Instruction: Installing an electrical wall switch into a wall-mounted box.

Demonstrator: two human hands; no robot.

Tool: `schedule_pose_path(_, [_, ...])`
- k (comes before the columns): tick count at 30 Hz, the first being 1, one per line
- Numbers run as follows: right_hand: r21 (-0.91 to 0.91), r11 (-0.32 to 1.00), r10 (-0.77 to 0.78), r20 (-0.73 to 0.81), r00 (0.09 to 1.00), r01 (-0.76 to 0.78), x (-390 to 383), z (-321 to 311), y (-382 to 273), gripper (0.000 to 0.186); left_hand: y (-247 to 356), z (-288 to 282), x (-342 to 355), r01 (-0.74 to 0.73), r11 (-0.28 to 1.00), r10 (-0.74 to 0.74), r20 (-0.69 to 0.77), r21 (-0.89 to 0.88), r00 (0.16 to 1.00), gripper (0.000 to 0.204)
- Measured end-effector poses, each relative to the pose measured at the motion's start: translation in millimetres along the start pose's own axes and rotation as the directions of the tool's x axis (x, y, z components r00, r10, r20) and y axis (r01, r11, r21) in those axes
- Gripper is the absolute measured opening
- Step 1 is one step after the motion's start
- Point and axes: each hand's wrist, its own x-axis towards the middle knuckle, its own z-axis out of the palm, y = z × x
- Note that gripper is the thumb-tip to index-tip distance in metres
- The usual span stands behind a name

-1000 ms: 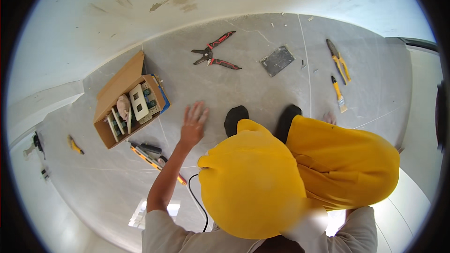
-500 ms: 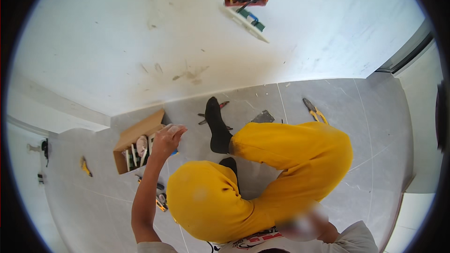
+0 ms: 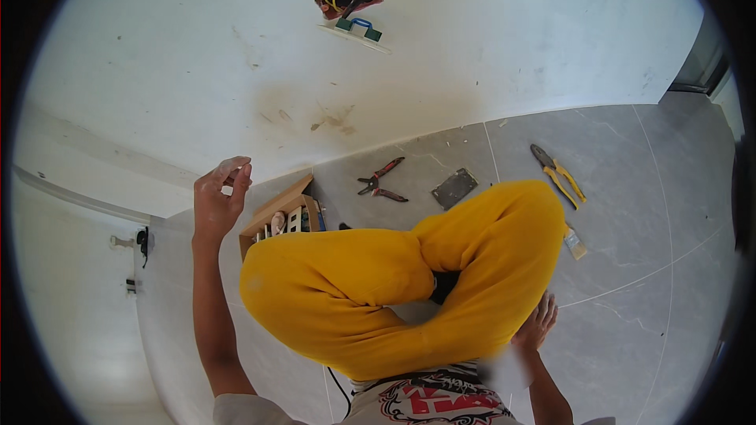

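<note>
My left hand [image 3: 224, 197] is raised in front of the wall, above the cardboard box [image 3: 302, 186]. Its fingers are loosely bent, whitish with dust, and nothing shows in them. My right hand [image 3: 537, 323] rests on the floor beside my thigh, fingers spread and empty. Ahead, a wall box [image 3: 335, 0] holding a yellow and a dark wire sits in the white wall. A white faceplate [image 3: 354, 38] with green and blue parts on its back hangs from it by dark wire. My crossed legs in yellow trousers [image 3: 346, 275] fill the middle and hide part of the cardboard box.
On the grey tiled floor lie red-and-black wire strippers [image 3: 383, 181], a dark flat rectangular plate [image 3: 454, 189], and yellow-handled pliers [image 3: 557, 175]. A paintbrush [image 3: 576, 245] sits by my right knee. The cardboard box holds several white and dark pieces.
My left hand has moved left and up, away from over the box. My right hand has gone from my lap down to the floor. My legs are now folded in, and the view has shifted.
</note>
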Motion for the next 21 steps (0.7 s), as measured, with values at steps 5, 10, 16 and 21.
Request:
schedule_pose_path(5, [-0.049, 0.999, -0.002, -0.028, 1.000, 0.000, 1.4, 5.2, 1.7, 0.075, 10.1, 12.8, 59.3, -0.079, 0.993, 0.066, 0.139, 0.089, 0.988, 0.027])
schedule_pose_path(10, [-0.144, 0.990, 0.010, -0.020, 1.000, -0.013, -7.5, 22.5, 14.2, 0.075, 17.0, 35.4, 136.3, -0.171, 0.981, 0.156, 0.153, 0.090, 0.976, 0.039])
schedule_pose_path(16, [0.691, 0.634, 0.660, -0.249, 0.708, -0.348, 82.1, -25.8, 35.9, 0.030, 28.0, 56.3, 198.4, -0.313, 0.924, 0.270, 0.204, 0.221, 0.941, 0.055])
schedule_pose_path(21, [0.558, 0.818, 0.297, -0.618, 0.727, 0.139, 229.6, -150.5, -38.8, 0.033, 30.5, 72.3, 214.7, -0.408, 0.843, 0.325, 0.273, 0.351, 0.906, 0.062])
